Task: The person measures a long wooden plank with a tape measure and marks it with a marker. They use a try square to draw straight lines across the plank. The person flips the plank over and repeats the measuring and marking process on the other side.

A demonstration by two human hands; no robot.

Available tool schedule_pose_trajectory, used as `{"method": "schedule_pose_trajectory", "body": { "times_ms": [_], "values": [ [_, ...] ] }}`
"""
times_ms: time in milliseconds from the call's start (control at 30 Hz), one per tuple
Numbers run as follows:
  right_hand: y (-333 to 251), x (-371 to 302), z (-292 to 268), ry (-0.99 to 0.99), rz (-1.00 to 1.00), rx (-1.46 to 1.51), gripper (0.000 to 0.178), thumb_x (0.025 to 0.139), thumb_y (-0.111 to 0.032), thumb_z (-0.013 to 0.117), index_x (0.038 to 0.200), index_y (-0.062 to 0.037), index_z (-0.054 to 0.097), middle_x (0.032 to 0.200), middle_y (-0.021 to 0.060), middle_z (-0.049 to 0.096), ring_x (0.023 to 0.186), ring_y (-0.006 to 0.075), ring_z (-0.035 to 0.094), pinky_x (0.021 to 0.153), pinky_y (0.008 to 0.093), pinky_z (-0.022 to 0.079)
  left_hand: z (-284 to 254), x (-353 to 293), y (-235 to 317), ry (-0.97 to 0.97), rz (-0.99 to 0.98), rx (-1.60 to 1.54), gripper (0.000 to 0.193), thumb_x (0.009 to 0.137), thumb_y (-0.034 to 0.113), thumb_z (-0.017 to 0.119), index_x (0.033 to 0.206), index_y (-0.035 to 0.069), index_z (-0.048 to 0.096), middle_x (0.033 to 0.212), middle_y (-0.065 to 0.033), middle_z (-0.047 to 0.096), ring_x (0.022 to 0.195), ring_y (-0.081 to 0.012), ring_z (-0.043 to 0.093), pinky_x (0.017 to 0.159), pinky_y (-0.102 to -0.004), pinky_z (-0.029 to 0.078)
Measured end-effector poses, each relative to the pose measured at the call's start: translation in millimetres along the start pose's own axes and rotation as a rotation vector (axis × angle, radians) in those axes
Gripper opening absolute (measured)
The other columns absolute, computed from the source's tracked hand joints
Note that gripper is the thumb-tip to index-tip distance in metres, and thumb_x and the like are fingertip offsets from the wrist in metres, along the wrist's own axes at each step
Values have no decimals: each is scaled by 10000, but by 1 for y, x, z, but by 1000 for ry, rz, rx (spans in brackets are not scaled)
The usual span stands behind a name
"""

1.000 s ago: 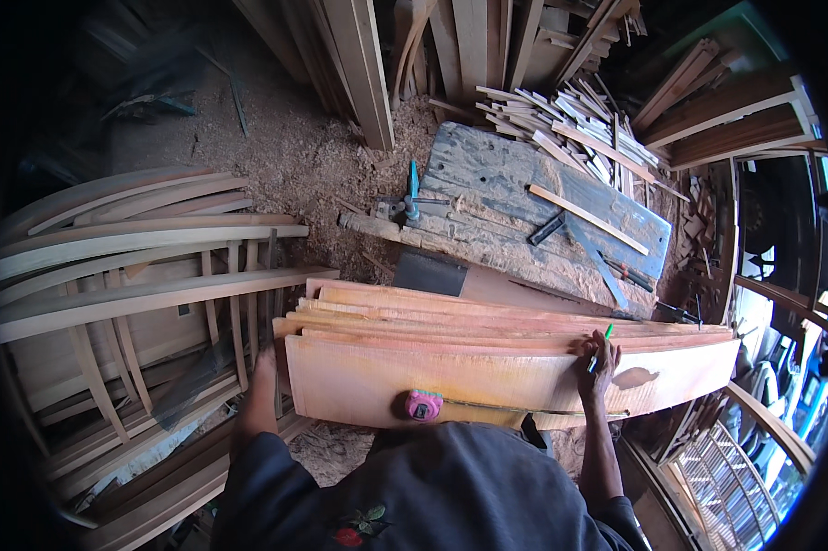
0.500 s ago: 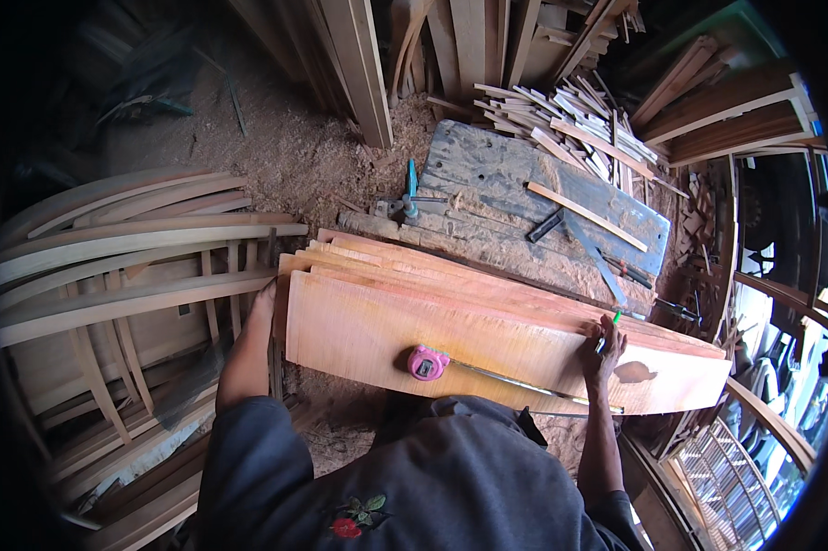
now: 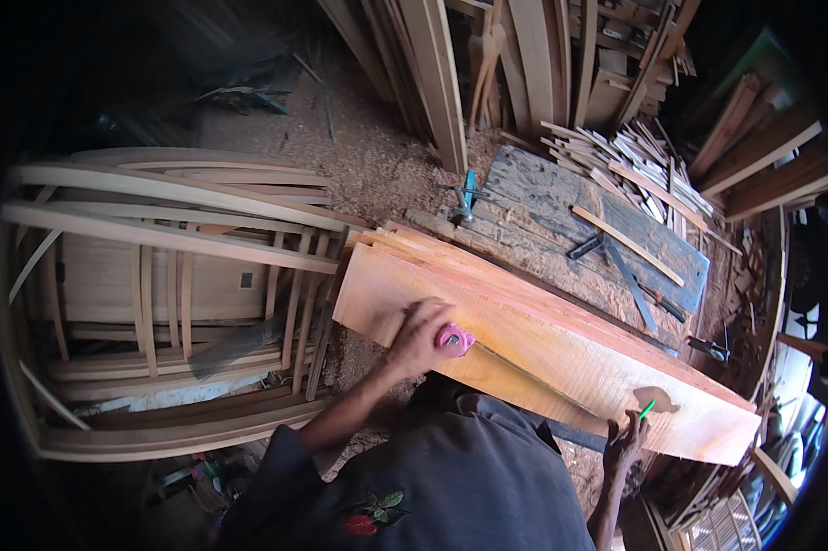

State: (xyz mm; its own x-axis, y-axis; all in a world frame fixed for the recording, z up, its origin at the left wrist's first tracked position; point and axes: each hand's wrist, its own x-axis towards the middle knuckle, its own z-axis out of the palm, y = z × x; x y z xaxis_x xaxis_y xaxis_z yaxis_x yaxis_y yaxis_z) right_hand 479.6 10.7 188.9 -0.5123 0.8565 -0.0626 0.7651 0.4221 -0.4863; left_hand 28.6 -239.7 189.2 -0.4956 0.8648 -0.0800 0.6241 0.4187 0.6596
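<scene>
A wide pale-orange board lies across in front of me, on top of several similar boards. My left hand is closed round a pink tape measure on the board's left part. Its blade runs out to the right along the board, as far as my right hand. That hand is at the board's near edge, fingers bent, with a slim green pen sticking up from them. Whether it also grips the blade's end, I cannot tell. A dark brown patch marks the wood beside the pen.
Beyond the boards stands a worn workbench with a try square, a thin wooden strip and a blue-handled clamp. Curved wooden frames stand at left. Thin offcuts are piled behind the bench; sawdust covers the floor.
My left hand has left the boards' left end and taken hold of the tape measure. My right hand has moved down to the near edge. The view has shifted and turned.
</scene>
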Motion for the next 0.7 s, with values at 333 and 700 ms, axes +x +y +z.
{"method": "schedule_pose_trajectory", "body": {
  "times_ms": [333,700],
  "values": [
    [67,-27,-6,-52,-76,-43,68,862,-78,716,891,-49,662,892,155,572,907,379,561,810,505,417,58,-16,27,-101,-28,234,588,813,305,854,1292,93,585,1438,-162,472,1330,-394,457,1072,-558,412],
    [-66,15,51,-45,-207,421,63,900,1,727,895,15,666,823,154,632,771,284,650,706,377,492,-136,-1,-111,-202,-111,365,277,874,300,717,1005,62,771,1022,-157,751,1020,-353,700,934,-483,542]
  ]
}}
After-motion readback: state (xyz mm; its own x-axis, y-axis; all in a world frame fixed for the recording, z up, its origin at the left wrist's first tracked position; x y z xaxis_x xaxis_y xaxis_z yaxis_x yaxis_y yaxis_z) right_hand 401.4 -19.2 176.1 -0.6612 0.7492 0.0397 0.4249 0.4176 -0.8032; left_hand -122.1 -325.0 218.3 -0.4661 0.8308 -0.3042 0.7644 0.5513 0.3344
